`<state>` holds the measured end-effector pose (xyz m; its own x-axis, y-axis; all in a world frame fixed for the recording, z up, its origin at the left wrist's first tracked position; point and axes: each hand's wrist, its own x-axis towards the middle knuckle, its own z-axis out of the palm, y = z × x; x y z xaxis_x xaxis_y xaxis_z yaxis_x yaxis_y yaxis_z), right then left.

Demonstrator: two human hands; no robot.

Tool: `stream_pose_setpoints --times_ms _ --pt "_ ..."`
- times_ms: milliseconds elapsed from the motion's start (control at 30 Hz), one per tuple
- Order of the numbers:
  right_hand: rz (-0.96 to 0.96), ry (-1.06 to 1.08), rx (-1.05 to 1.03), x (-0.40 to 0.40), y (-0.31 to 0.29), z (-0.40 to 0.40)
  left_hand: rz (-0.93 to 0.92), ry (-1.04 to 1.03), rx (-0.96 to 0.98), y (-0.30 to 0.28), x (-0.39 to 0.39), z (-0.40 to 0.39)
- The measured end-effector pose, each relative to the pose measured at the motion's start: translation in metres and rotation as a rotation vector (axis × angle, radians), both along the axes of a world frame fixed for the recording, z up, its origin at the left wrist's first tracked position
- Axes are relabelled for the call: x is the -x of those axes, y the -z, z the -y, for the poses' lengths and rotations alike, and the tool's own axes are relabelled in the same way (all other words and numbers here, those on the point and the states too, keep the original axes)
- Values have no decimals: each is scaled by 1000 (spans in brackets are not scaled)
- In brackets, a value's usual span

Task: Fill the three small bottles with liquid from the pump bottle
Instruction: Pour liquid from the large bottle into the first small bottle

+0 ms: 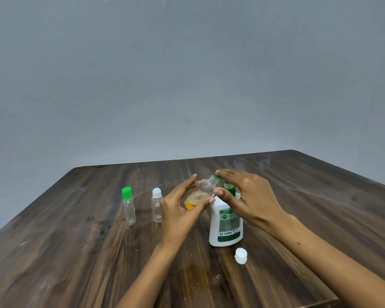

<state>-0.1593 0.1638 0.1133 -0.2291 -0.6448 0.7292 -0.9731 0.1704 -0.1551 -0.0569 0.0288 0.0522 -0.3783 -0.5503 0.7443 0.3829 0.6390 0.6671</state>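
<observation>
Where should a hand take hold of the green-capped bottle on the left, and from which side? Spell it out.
Grip the green-capped bottle around its clear middle, below the cap, coming from its left or front. It stands upright and slim, so a thumb-and-fingers wrap should hold it steady. The white-capped bottle stands close on its right, leaving less room there.

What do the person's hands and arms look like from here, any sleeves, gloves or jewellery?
Both arms are bare as far as the frame shows: no sleeves in view. The left hand and right hand wear no gloves, and no rings, watch or bands show on the wrists or fingers. Nails are short and unpainted.
</observation>
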Motion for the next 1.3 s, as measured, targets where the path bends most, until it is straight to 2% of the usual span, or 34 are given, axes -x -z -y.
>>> stream_pose_setpoints --times_ms 300,400,1100,1300 --pt "1 0 9 -1 3 0 -7 -53 89 -2 0 -3" --pt "54 -29 -16 1 -5 -3 2 -84 118 0 0 -1" --pt "137 -82 -7 6 -5 -3 -16 -79 102 2 1 -2" --pt "100 -48 -29 3 0 -1 -15 -80 101 2 2 0"
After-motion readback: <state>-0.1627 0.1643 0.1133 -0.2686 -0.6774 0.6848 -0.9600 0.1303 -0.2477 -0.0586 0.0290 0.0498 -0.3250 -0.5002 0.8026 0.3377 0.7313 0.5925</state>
